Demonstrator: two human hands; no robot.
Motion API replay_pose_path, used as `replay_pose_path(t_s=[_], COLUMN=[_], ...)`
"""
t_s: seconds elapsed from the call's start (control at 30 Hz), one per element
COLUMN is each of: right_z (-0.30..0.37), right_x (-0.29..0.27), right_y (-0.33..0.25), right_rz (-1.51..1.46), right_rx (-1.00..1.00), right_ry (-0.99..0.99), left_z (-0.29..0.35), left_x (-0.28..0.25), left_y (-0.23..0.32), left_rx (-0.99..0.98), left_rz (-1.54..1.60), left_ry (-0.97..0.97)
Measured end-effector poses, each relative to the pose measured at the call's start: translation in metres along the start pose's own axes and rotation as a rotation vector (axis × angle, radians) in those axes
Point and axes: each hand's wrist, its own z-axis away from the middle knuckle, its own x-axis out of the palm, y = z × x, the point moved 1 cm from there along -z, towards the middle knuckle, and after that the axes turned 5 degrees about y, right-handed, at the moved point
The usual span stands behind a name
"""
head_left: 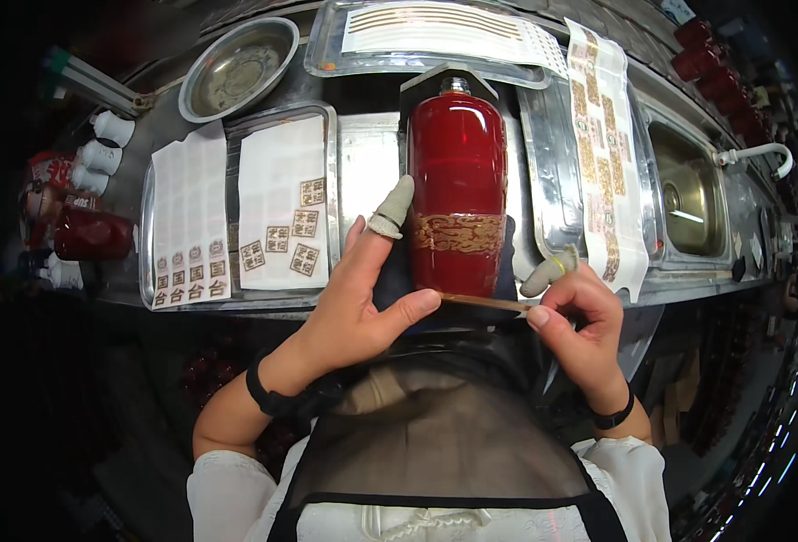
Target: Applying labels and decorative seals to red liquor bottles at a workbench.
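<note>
A glossy red bottle (457,163) lies in front of me, its neck pointing away and a gold patterned band round its lower part. My left hand (354,303) steadies the bottle: its cot-covered index finger lies along the left side, and the thumb presses at the base. From that thumb a thin gold-brown strip (485,302) stretches across the base to my right hand (584,316). There the thumb and a finger pinch the strip's right end, while the index finger, in a grey finger cot (550,271), points up and left. My left hand's other fingers are partly hidden.
Left of the bottle lie sheets of gold decals (277,203) on metal trays. A metal basin (241,70) stands behind them. Another tray holds a sheet of gold strips (435,32) at the back. To the right are a long decal sheet (606,154) and a sink (688,194).
</note>
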Motion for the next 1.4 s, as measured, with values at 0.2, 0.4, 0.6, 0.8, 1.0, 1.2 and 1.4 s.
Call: replay_pose_path(t_s=[0.2,0.4,0.6,0.8,1.0,1.2,1.4], right_z=[-0.001,0.000,0.001,0.001,-0.002,-0.010,-0.018], right_x=[-0.003,-0.003,-0.004,-0.002,0.001,-0.001,0.023], right_y=[-0.003,0.001,0.010,0.016,0.025,0.027,0.015], right_rz=[0.004,-0.032,0.004,-0.006,-0.005,0.041,0.423], right_rx=[-0.027,0.095,0.104,0.145,0.157,0.200,-0.002], right_ry=[-0.011,0.035,0.042,0.045,0.042,-0.023,-0.006], left_z=[-0.001,0.002,0.000,0.000,0.000,-0.003,-0.005], left_x=[0.002,0.000,0.001,0.003,0.001,0.006,0.014], left_y=[0.004,-0.003,0.002,0.004,0.004,0.012,0.020], left_rx=[-0.012,-0.049,-0.012,-0.014,0.018,-0.017,-0.026], left_rz=[-0.037,0.105,-0.028,-0.027,-0.068,-0.038,-0.195], left_ry=[-0.004,-0.004,-0.039,-0.038,-0.034,-0.008,0.073])
